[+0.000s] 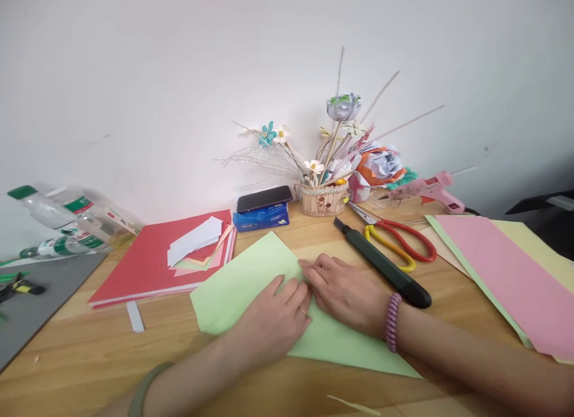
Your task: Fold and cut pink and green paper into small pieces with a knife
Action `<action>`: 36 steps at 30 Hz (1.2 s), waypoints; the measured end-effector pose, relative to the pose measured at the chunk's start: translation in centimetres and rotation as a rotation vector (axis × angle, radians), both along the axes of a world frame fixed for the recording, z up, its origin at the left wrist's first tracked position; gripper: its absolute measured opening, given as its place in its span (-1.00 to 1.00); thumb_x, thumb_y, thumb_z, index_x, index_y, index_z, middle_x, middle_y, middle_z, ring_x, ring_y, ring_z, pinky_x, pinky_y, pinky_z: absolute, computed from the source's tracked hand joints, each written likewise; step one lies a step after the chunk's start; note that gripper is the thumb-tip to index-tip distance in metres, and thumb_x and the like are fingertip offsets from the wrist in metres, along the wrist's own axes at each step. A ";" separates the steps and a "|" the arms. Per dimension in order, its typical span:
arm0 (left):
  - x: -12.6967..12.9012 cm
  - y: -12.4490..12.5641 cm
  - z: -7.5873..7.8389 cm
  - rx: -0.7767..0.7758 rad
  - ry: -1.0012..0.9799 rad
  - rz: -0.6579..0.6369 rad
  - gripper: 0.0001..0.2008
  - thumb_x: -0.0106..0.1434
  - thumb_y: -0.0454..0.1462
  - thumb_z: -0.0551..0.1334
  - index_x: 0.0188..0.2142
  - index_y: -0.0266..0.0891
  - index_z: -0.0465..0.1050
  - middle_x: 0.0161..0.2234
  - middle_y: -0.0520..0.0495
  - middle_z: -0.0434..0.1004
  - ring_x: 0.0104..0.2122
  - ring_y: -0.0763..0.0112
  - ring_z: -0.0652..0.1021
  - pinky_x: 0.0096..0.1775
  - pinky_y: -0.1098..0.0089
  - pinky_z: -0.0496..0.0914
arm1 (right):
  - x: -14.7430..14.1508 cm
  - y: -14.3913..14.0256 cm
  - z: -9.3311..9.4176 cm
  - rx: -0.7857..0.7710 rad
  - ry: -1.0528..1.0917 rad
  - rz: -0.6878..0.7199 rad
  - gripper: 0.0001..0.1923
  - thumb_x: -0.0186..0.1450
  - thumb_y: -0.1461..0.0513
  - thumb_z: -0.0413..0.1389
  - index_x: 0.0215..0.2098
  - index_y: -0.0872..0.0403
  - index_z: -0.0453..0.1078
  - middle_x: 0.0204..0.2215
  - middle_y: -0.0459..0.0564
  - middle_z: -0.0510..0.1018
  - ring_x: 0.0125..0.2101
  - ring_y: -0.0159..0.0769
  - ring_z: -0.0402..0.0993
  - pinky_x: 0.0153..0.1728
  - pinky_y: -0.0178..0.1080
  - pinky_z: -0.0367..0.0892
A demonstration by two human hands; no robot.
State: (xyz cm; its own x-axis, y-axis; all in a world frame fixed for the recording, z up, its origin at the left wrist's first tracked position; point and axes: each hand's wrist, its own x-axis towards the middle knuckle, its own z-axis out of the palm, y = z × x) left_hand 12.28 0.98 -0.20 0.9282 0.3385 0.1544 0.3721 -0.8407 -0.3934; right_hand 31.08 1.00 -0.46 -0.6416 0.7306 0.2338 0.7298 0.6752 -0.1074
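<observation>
A sheet of light green paper (242, 279) lies at a slant on the wooden table, with its far corner pointing toward the wall. My left hand (278, 315), wearing a ring, presses on the middle of the sheet with its fingers curled. My right hand (347, 291) meets it there, fingers close together and bent onto the paper near its upper edge. Both hands are closed on the sheet, and the paper under the fingertips is hidden. Just beyond my right hand lie a dark-handled cutter (381, 261) and scissors (399, 240) with red and yellow handles.
Paper scraps (195, 240) lie on a red pad (134, 255) at left. A phone (264, 198) rests on a blue tissue pack (260, 218). Behind stand a flower basket (323, 200) and a pink glue gun (430, 189). Coloured sheets (511, 273) lie right, bottles (58, 216) left.
</observation>
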 end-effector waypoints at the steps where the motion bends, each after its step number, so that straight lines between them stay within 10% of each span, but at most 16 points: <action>1: 0.1 -0.5 -0.1 0.044 -0.021 -0.036 -0.71 0.32 -0.36 -0.03 -0.07 -0.45 0.35 -0.24 -0.19 0.46 -0.24 0.24 0.43 -0.10 0.19 0.26 | 0.0 0.0 0.1 0.002 -0.017 0.001 -0.77 0.26 0.35 -0.07 -0.16 0.21 0.33 -0.08 0.14 0.43 -0.20 -0.17 0.28 -0.18 -0.11 0.31; 14: 3.1 -6.2 -3.4 -0.054 -0.315 -0.236 -0.72 0.35 -0.33 -0.02 -0.06 -0.27 0.39 0.00 -0.05 0.46 -0.02 0.31 0.46 -0.13 0.36 0.41 | -0.5 -0.1 0.4 0.030 -0.138 -0.049 -0.81 0.25 0.33 0.03 -0.15 0.17 0.33 -0.09 0.05 0.41 -0.15 -0.24 0.35 -0.17 -0.11 0.31; 21: -0.7 0.2 0.7 -0.442 -0.133 0.051 -0.73 0.34 -0.38 -0.01 -0.10 -0.37 0.42 -0.06 -0.15 0.50 0.01 0.34 0.44 0.09 0.38 0.26 | -0.4 -0.2 0.4 0.043 -0.104 -0.017 -0.73 0.22 0.42 -0.12 -0.19 0.19 0.34 -0.13 0.15 0.44 -0.20 -0.18 0.31 -0.20 -0.14 0.29; 28: -4.6 4.0 0.0 -0.616 -0.007 0.142 -0.54 0.41 -0.18 -0.08 0.26 -0.19 -0.05 0.27 -0.04 -0.02 0.25 0.39 0.04 0.21 0.25 0.00 | -0.2 -0.2 0.1 0.085 -0.064 -0.007 -0.73 0.21 0.43 -0.12 -0.23 0.18 0.36 -0.13 0.15 0.46 -0.22 -0.18 0.33 -0.19 -0.15 0.30; 36: -6.1 4.5 0.5 -0.733 -0.023 0.129 -0.47 0.36 -0.03 -0.06 0.27 -0.04 -0.12 0.27 -0.01 -0.03 0.27 0.32 -0.04 0.21 0.11 -0.13 | 0.1 0.0 0.3 0.065 -0.011 -0.029 -0.73 0.20 0.43 -0.12 -0.25 0.16 0.37 -0.15 0.14 0.48 -0.20 -0.18 0.39 -0.21 -0.15 0.34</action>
State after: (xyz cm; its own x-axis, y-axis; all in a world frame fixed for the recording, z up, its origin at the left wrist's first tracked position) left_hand 6.19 5.46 0.26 0.8734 0.4682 -0.1340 0.4869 -0.8338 0.2603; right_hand 31.22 0.98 -0.15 -0.6235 0.7321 0.2744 0.7497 0.6594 -0.0562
